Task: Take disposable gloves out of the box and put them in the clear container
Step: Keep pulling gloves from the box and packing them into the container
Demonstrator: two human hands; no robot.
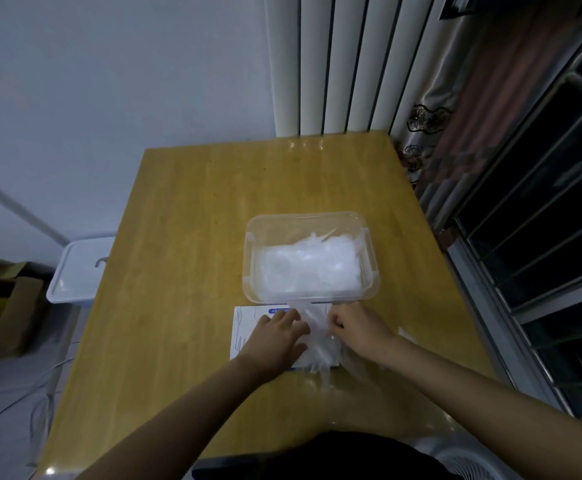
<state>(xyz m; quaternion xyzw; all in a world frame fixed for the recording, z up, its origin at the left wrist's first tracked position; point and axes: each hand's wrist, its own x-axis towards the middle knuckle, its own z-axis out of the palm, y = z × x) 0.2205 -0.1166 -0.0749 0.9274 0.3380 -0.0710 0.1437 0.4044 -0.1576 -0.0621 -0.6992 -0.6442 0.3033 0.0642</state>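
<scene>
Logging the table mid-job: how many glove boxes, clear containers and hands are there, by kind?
glove box: 1
clear container: 1
hands: 2, left hand and right hand
gloves: too heaped to count
Total: 4

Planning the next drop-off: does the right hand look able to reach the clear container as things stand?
Probably yes. The right hand, pinching a glove over the box, sits just short of the clear container. The container shows no lid, and nothing stands between them.
</scene>
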